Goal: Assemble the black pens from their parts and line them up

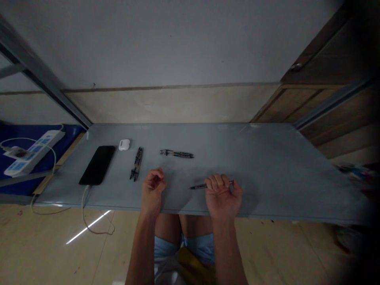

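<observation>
My right hand is closed around a dark pen that lies level over the grey table, tip pointing left. My left hand rests near the table's front edge with its fingers curled and nothing in it. A pair of pens lies just left of my left hand. Another pair of pens lies farther back, between my hands.
A black phone lies face up at the table's left, its cable hanging off the front edge. A white earbud case sits behind it. A white power strip rests on a blue surface to the left. Wooden cabinets stand at right.
</observation>
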